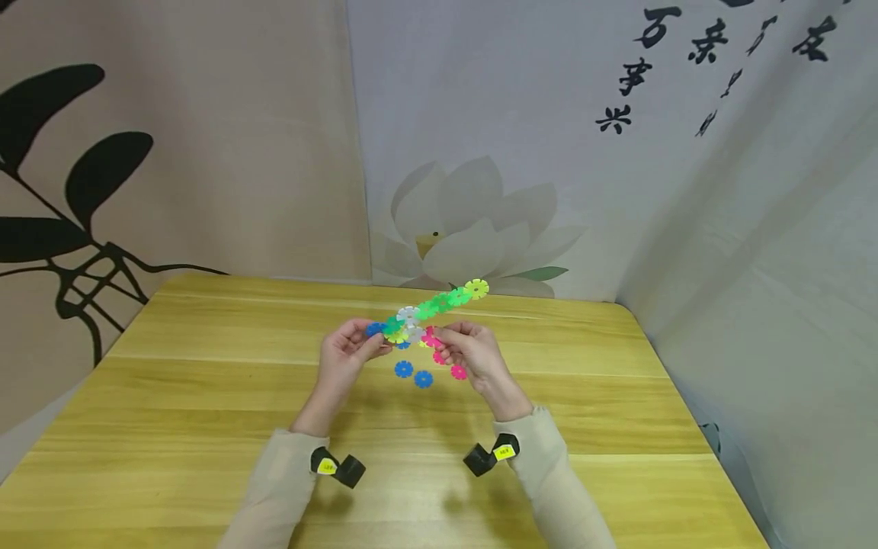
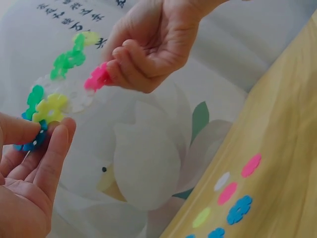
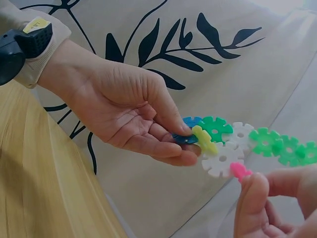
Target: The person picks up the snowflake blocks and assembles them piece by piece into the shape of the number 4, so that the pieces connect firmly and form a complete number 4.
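Both hands hold up one chain of interlocking plastic snowflake discs above the table. My left hand (image 1: 345,352) pinches a blue disc (image 3: 187,136) at the chain's left end between thumb and fingers. Beside it sit a green disc (image 3: 215,128), a yellow disc (image 2: 51,108) and white discs (image 3: 223,158). From there a row of green discs (image 1: 442,302) runs up and away to a yellow disc (image 1: 476,288) at the far tip. My right hand (image 1: 476,357) pinches a pink disc (image 3: 239,170), which touches the edge of a white disc; how deeply they join I cannot tell.
Loose discs lie on the wooden table (image 1: 206,366) below the hands: blue discs (image 1: 423,379), pink discs (image 1: 459,372), and in the left wrist view a yellow disc (image 2: 201,217) and a white disc (image 2: 222,181). A printed cloth backdrop (image 1: 480,114) stands behind the table.
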Action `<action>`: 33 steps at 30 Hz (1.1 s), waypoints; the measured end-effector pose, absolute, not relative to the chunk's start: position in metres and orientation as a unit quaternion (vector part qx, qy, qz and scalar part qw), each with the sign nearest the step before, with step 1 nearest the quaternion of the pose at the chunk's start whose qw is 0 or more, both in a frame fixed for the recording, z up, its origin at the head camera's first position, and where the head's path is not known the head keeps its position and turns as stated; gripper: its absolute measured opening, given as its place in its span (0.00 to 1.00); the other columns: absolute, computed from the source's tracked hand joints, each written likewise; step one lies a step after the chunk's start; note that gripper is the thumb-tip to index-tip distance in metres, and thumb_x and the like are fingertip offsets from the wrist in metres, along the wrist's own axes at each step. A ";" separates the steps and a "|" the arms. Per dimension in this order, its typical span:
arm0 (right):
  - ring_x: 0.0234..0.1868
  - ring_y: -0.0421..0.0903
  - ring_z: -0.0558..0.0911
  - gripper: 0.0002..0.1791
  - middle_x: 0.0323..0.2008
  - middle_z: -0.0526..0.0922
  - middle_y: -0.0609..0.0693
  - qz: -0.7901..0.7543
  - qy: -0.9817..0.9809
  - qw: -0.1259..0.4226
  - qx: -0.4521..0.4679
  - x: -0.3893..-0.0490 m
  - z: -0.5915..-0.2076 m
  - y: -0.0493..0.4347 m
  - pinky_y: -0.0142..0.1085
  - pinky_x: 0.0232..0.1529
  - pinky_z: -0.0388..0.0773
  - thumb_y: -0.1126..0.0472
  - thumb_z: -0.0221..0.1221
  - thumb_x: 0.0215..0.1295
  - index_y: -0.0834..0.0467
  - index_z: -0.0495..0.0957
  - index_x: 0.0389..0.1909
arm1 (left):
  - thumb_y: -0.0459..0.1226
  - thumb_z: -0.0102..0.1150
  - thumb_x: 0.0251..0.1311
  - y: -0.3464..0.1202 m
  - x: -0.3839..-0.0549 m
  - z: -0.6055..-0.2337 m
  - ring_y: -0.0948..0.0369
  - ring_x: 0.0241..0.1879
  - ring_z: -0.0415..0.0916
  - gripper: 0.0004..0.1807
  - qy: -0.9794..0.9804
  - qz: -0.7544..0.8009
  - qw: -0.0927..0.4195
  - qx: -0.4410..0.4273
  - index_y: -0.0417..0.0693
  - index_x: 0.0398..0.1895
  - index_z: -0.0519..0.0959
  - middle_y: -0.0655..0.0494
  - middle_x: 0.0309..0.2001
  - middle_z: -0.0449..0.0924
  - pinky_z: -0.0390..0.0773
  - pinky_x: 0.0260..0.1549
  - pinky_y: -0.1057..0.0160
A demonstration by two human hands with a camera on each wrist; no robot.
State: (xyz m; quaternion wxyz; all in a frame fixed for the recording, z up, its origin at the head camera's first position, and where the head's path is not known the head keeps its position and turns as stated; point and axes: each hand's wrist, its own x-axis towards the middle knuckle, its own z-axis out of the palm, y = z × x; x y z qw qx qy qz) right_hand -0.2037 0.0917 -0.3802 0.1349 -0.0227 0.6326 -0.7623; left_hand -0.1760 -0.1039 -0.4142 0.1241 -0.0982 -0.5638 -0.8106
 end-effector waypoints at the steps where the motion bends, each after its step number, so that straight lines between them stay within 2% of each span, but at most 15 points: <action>1: 0.16 0.36 0.73 0.05 0.17 0.76 0.46 -0.761 0.634 0.132 -0.023 -0.204 -0.381 0.092 0.22 0.18 0.74 0.70 0.57 0.61 0.62 0.74 0.27 | 0.16 0.52 0.55 -0.103 -0.176 -0.415 0.65 0.31 0.82 0.08 -0.564 -0.811 0.121 -0.097 0.33 0.33 0.73 0.60 0.29 0.82 0.84 0.34 0.66; 7: 0.16 0.37 0.74 0.04 0.17 0.76 0.46 -0.758 0.640 0.121 -0.028 -0.204 -0.382 0.090 0.22 0.18 0.74 0.70 0.58 0.61 0.62 0.74 0.27 | 0.15 0.55 0.51 -0.095 -0.177 -0.418 0.66 0.32 0.82 0.12 -0.593 -0.794 0.117 -0.055 0.30 0.38 0.69 0.65 0.29 0.83 0.84 0.34 0.68; 12: 0.16 0.38 0.74 0.04 0.18 0.77 0.47 -0.759 0.639 0.117 -0.034 -0.203 -0.383 0.088 0.23 0.18 0.75 0.71 0.57 0.61 0.63 0.75 0.27 | 0.14 0.54 0.48 -0.089 -0.179 -0.419 0.65 0.30 0.81 0.15 -0.580 -0.805 0.121 -0.029 0.35 0.37 0.70 0.63 0.28 0.82 0.84 0.31 0.67; 19: 0.16 0.38 0.75 0.06 0.18 0.77 0.48 -0.765 0.632 0.118 -0.041 -0.202 -0.384 0.085 0.23 0.18 0.75 0.71 0.57 0.61 0.61 0.75 0.26 | 0.13 0.56 0.45 -0.086 -0.179 -0.423 0.67 0.33 0.79 0.22 -0.565 -0.816 0.123 -0.008 0.46 0.36 0.70 0.63 0.30 0.81 0.83 0.35 0.69; 27: 0.16 0.38 0.74 0.05 0.18 0.77 0.49 -0.773 0.621 0.117 -0.049 -0.199 -0.382 0.079 0.23 0.18 0.75 0.72 0.56 0.61 0.63 0.73 0.27 | 0.15 0.51 0.51 -0.084 -0.178 -0.430 0.64 0.30 0.81 0.19 -0.487 -0.867 0.103 -0.034 0.48 0.30 0.77 0.59 0.30 0.83 0.83 0.34 0.68; 33: 0.15 0.38 0.74 0.05 0.17 0.76 0.48 -0.783 0.608 0.121 -0.043 -0.197 -0.381 0.076 0.22 0.17 0.74 0.72 0.56 0.61 0.63 0.73 0.27 | 0.16 0.48 0.54 -0.084 -0.178 -0.434 0.66 0.29 0.82 0.23 -0.467 -0.876 0.103 -0.065 0.52 0.26 0.84 0.58 0.27 0.84 0.84 0.33 0.68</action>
